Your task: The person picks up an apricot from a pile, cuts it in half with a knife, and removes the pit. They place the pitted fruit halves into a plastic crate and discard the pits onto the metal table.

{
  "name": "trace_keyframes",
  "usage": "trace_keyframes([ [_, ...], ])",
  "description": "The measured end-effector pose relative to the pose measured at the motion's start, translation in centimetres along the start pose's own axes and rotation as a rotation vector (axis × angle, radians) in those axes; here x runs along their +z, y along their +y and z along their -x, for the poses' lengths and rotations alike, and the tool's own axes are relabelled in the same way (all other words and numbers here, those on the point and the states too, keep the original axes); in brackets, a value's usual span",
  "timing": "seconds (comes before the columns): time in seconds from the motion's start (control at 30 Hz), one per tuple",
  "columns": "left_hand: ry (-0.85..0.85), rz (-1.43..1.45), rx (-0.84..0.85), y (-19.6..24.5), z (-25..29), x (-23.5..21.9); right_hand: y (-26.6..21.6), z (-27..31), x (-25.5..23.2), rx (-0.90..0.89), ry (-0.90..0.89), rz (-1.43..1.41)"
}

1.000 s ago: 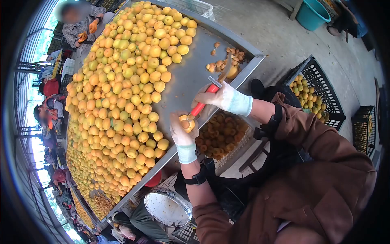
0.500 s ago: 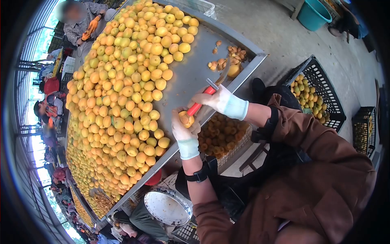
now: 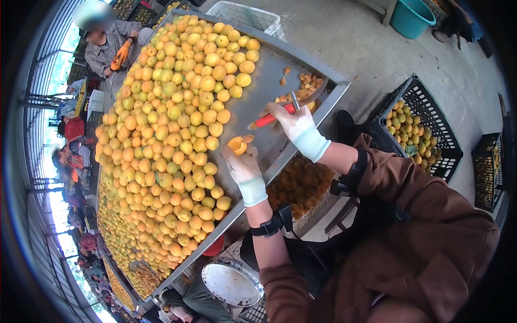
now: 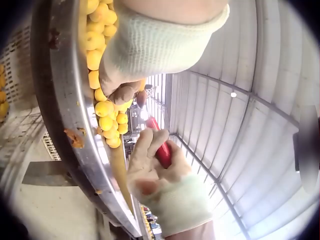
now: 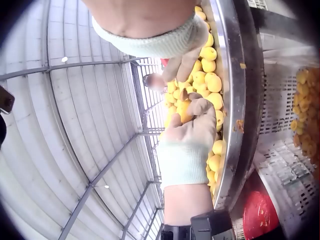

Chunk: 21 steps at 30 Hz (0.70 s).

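From where I stand, the job looks like stoning fruit, 1 at a time. The cut fruit (image 3: pixel 236 145) sits mid-frame in the head view, over the near side of the metal table (image 3: pixel 256 113), pinched between the thumb and curled fingers of the left hand (image 3: pixel 244 164). At its edge is a small brownish piece (image 3: pixel 248 138), perhaps the stone; I can't tell for sure. To do this well, I'd hold the fruit firmly without squashing it, open the cut towards the right, and lift the stone with a short scoop, tip turned away from the supporting fingers. A hard push could slip into the glove.

The right hand (image 3: pixel 294 123), right of centre, has its fingers curled round the red-handled tool (image 3: pixel 272 118), whose tip points left, near the fruit but apart from it. A curved blade (image 3: pixel 316 95) shows beyond that hand; whether it belongs to the tool I can't say, so it wants watching.

Both hands are raised at the table's edge: the left forearm comes up from the lower middle of the frame, the right slants in from the right, its wrist slightly higher in the picture.
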<state>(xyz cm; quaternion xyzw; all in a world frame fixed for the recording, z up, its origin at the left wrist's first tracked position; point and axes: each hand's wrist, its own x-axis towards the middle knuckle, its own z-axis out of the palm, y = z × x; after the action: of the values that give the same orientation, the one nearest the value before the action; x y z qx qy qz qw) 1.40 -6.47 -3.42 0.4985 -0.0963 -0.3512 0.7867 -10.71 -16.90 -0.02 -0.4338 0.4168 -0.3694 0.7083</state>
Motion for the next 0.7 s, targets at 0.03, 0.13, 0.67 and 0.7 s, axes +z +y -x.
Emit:
trace_keyframes([
  [0.03,-0.057,-0.132,0.137,-0.1,0.2,0.6,-0.1,-0.3,-0.4,-0.005,0.008,-0.003],
  [0.13,-0.087,-0.279,0.226,-0.3,0.5,1.4,-0.9,-0.4,-1.2,-0.151,-0.021,0.095],
  [0.67,-0.137,-0.371,0.443,-0.6,1.6,7.8,-3.3,-1.7,-3.2,-0.303,-0.248,0.493],
  [0.7,-0.117,-0.047,0.334,-0.5,1.2,7.8,-3.6,-1.9,-3.5,-0.241,-0.246,0.421],
])
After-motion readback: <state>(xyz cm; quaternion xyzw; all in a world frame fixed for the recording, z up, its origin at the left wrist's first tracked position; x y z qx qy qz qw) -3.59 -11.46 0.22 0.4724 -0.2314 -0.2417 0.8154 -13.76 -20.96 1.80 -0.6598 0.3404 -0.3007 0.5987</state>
